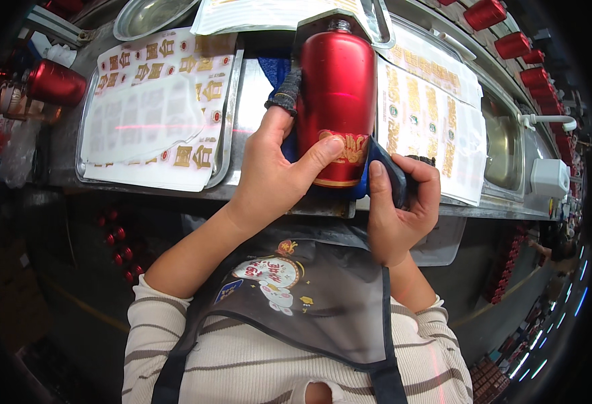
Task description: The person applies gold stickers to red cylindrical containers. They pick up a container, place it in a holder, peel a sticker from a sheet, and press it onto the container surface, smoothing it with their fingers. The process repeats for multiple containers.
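A glossy red bottle (336, 94) lies in front of me, its neck pointing away and its base toward me. A gold decal (353, 149) sits on the bottle near the base. My left hand (279, 158) holds the bottle from the left, with the thumb pressed on the decal and a black finger cover on one finger. In my right hand (404, 202), a dark flat scraper (389, 172) is pinched between thumb and fingers, its tip touching or very close to the decal's right edge. Blue cloth (276, 71) shows beneath the bottle.
Left of the bottle, a metal tray (232, 108) carries gold-printed decal sheets (154, 101). More decal sheets (431, 114) lie to the right, before a sink (505, 145) with a white tap (548, 121). Another red bottle (57, 82) is at far left; several line the far right.
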The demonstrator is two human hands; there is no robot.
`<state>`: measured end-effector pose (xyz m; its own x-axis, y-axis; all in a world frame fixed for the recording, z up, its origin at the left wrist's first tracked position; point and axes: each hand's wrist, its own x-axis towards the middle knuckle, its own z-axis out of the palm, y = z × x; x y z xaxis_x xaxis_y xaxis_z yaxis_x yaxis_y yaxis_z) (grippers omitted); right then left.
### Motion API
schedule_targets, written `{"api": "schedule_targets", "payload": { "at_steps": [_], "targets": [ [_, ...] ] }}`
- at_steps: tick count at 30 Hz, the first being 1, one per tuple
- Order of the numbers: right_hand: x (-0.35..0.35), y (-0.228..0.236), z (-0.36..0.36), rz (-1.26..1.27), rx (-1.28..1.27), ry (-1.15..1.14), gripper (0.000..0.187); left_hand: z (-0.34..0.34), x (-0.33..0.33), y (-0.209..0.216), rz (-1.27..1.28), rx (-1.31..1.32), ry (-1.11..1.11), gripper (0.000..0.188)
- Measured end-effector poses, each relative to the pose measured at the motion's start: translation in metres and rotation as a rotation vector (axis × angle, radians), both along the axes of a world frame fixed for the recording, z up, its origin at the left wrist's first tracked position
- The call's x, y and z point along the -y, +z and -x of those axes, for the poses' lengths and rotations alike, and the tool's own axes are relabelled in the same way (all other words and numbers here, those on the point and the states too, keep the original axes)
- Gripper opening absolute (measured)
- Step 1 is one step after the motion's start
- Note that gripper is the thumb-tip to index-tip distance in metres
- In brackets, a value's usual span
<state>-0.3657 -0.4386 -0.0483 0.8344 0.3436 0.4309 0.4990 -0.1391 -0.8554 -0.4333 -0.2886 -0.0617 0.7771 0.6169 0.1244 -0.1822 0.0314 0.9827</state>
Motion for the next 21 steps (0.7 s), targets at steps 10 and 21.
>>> {"api": "schedule_targets", "payload": {
  "at_steps": [10, 21],
  "targets": [
    [-0.013, 0.017, 0.006, 0.152, 0.365, 0.116, 0.025, 0.002, -0.005, -0.02, -0.199, -0.069, 0.059, 0.045],
    [-0.028, 0.018, 0.011, 0.285, 0.762, 0.442, 0.037, 0.016, -0.033, -0.012, 0.386, 0.084, -0.261, 0.073]
  ]
}}
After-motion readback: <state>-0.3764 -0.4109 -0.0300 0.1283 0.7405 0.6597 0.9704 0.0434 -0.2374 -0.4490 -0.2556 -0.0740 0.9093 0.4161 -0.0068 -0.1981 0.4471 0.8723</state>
